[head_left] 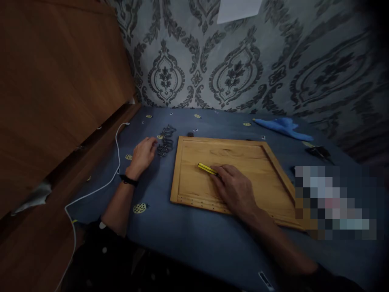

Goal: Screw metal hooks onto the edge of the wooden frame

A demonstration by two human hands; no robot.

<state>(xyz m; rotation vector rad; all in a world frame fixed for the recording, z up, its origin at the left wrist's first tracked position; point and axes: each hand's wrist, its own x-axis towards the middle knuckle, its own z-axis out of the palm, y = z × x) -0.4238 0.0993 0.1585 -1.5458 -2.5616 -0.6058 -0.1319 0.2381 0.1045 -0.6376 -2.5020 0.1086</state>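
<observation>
My left hand (144, 154) is at the left edge of a small pile of dark metal hooks (165, 147), its fingers loosely bent and nothing visible in them. Whether the fingertips touch the hooks I cannot tell. A slim yellow tool with dark edging (207, 168) is gripped in my right hand (235, 188); its exact kind is not clear, and its rear end is hidden by the fingers. That hand is over a framed wooden board (231, 156), which lies flat with a row of small dark holes along its near edge.
A blue cloth or glove (284, 127) lies at the back right, near a dark object (319, 153). A pixelated patch covers the right side. Along the left, a white cable (94, 190) runs beside a wooden cabinet (60, 81). Patterned wallpaper stands behind the blue-covered table (164, 227).
</observation>
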